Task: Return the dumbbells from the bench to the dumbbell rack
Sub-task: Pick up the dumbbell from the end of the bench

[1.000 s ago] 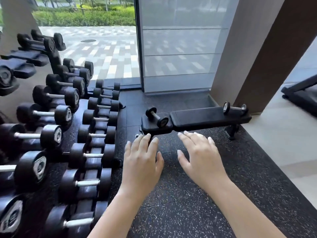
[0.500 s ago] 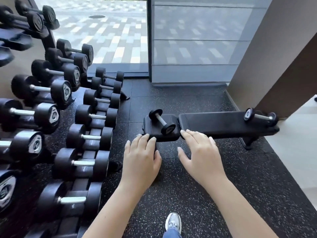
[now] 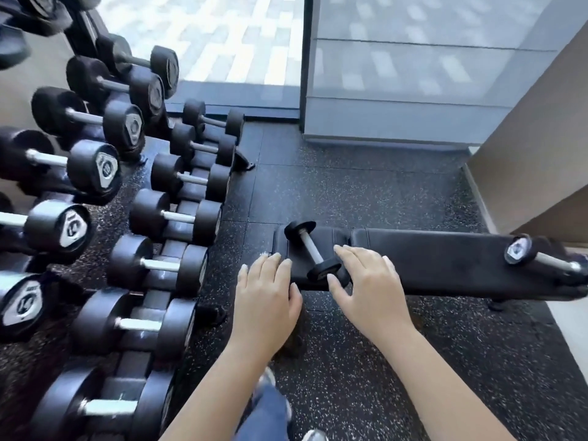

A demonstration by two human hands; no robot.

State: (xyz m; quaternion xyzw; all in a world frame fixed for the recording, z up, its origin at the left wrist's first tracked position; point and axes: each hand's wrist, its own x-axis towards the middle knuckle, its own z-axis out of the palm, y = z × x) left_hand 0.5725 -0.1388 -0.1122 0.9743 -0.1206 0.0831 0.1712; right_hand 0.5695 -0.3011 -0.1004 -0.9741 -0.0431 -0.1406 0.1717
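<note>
A small black dumbbell (image 3: 310, 249) with a steel handle lies slanted on the left end of the flat black bench (image 3: 429, 262). A second small dumbbell (image 3: 541, 259) rests at the bench's right end. My left hand (image 3: 267, 294) hovers open at the bench's left edge, holding nothing. My right hand (image 3: 366, 281) is open just right of the near head of the small dumbbell, fingers spread, thumb close to that head. The dumbbell rack (image 3: 178, 259) stands to the left, its tiers filled with several black dumbbells.
Dark speckled rubber flooring (image 3: 350, 192) lies around the bench. A glass wall (image 3: 397, 58) stands behind it and a tan column (image 3: 534, 148) at the right. My shoes and jeans (image 3: 270, 409) show at the bottom.
I have stepped closer to the bench and the view has tilted down. Both open hands have moved forward, the right one now beside the near dumbbell's head.
</note>
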